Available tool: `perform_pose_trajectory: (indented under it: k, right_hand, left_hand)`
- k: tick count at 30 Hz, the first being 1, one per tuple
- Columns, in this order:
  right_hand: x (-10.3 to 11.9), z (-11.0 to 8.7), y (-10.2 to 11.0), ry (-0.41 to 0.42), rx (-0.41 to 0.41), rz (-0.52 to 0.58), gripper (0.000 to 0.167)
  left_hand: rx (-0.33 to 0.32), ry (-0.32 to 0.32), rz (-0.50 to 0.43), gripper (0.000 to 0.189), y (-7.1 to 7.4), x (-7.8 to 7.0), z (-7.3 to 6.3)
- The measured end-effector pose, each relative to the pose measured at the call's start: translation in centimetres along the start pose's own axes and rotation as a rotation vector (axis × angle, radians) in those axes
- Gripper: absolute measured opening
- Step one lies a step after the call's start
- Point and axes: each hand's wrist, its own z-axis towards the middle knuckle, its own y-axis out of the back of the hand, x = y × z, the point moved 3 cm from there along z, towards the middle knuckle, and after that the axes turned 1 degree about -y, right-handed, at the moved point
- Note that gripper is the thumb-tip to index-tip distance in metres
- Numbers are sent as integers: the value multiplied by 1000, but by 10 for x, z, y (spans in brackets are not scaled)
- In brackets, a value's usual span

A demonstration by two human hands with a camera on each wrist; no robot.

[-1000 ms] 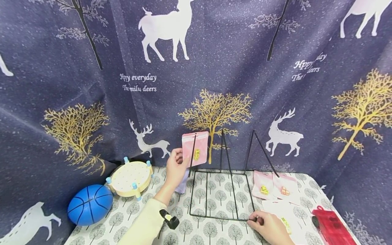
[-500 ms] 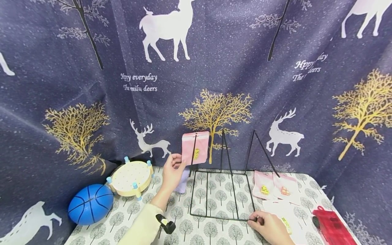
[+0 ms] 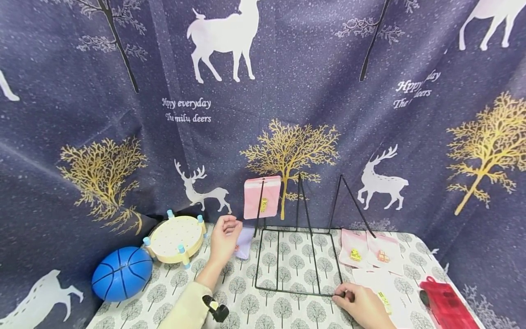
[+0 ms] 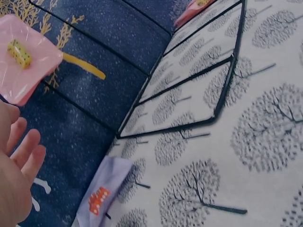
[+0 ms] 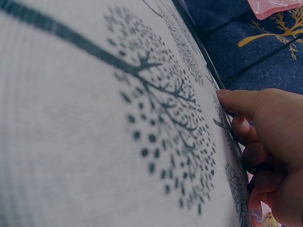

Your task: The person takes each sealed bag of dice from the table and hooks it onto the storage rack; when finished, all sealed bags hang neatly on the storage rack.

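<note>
squarish plastic pouch (image 3: 269, 193) hangs from wire rack (image 4: 185, 80)

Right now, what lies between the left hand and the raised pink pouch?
Nothing: the head view shows a bare gap from the left hand to the pink pouch, dark backdrop behind.

Beyond your left hand (image 3: 223, 240) you faced a dark blue cloth (image 3: 304, 68) that hung in place of a bare wall, creased and flecked with white. Above that hand it bore a large white deer (image 3: 224, 41) and some white lettering (image 3: 186, 104); up and to the hand's right spread a gold tree (image 3: 289, 148). Around your right hand (image 3: 361, 304) lay a white tablecloth (image 3: 250, 315) printed with grey trees. The light was soft and fairly even.
</note>
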Motion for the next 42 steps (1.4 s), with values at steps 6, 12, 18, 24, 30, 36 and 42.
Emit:
perform_pose_trajectory:
  k: [6,12,18,24,30,36,42]
  right_hand:
    - [1,0,1,3,7,12,15]
    - [1,0,1,6,1,1,15]
    - [2,0,1,11,-2,4,16]
    - [3,-1,2,5,-6,-1,16]
    - [3,-1,2,6,-6,4,16]
    - [4,-1,1,0,-5,2,16]
    - [3,-1,1,-4,-5,-1,16]
  left_hand:
    - [-68,41,159,21,11,10,-3]
    - [-75,81,244,30,16,22,-7]
    - [-29,90,392,47,18,35,-10]
    - [6,116,511,66,18,44,-14]
    - [34,175,598,80,16,51,-17]
    - [55,181,661,88,12,59,-15]
    - [56,151,694,88,10,63,-15]
